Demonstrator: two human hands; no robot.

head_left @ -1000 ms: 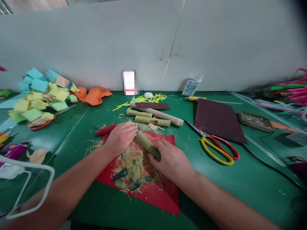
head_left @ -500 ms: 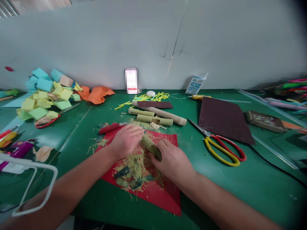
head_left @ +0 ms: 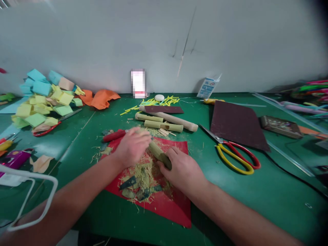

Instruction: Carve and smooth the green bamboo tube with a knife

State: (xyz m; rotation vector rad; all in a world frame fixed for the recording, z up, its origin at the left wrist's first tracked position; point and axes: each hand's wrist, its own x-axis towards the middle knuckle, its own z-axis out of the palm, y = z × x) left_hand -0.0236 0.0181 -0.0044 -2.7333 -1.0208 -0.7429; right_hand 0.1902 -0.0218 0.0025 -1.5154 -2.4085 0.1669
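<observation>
A short bamboo piece (head_left: 158, 152) slants over a red sheet (head_left: 176, 212) strewn with shavings (head_left: 146, 171) and dark peeled chips. My right hand (head_left: 183, 167) grips its near end, with thumb and fingers wrapped round it. At its far end is my left hand (head_left: 133, 145), fingers bent together and slightly blurred; what lies under them is too small to name. Just left of that hand is a red-handled tool (head_left: 114, 135), partly hidden. Beyond the hands lie two cut bamboo pieces (head_left: 164, 125) and a long pale stick (head_left: 179, 120).
Scissors (head_left: 235, 157) and a dark brown sheet (head_left: 237, 124) lie to the right, near a patterned box (head_left: 280, 127). Folded paper pieces (head_left: 42, 102) heap at the left. A white frame (head_left: 51, 198) stands near my left forearm. A lit phone (head_left: 138, 83) leans on the wall.
The view has shifted slightly, so everything sits a little further left and higher. My left hand has moved slightly at the bamboo's far end; my right hand keeps its grip.
</observation>
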